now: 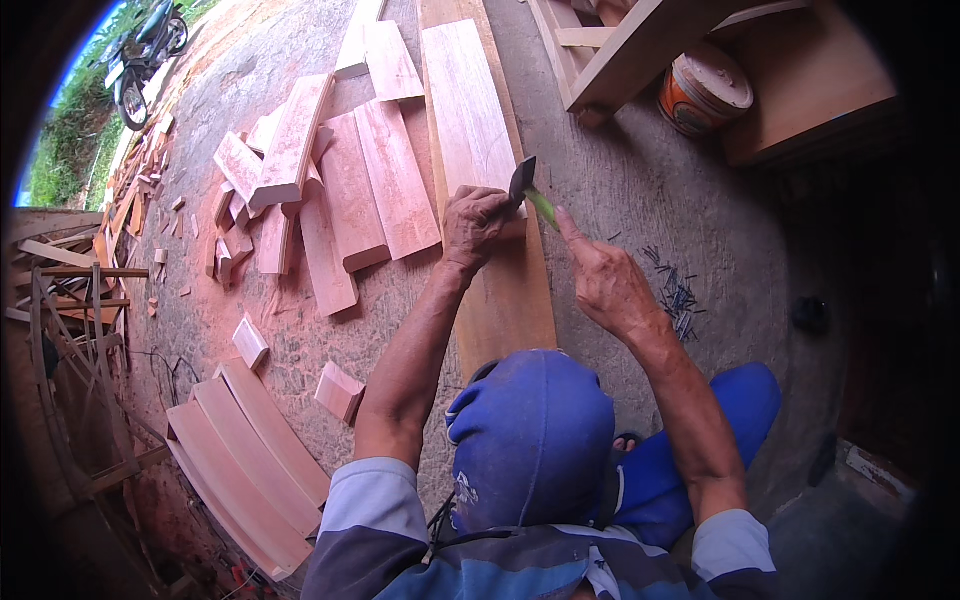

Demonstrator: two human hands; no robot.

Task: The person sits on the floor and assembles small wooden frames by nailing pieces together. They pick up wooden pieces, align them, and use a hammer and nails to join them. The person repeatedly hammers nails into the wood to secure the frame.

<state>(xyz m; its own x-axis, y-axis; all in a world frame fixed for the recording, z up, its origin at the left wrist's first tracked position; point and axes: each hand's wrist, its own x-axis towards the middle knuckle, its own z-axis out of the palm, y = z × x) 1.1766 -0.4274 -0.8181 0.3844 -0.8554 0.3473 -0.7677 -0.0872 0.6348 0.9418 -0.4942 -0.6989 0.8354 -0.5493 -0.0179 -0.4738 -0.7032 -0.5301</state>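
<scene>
A hammer (541, 206) with a green handle and dark head is gripped in my right hand (610, 285), its index finger stretched along the handle. The hammer head is close beside the fingers of my left hand (474, 226). Those fingers are curled together over the near end of a pale pinkish board (465, 110); whatever they pinch is hidden. Under that board lies a longer, browner plank (505, 310) on the floor, running toward me.
Loose nails (680, 300) lie scattered on the concrete at right. Cut boards (350, 190) are piled at left, with curved-edged pieces (250, 440) stacked nearer. A wooden frame (640, 55) and a bucket (706, 90) stand at far right. A motorbike (140, 60) is at far left.
</scene>
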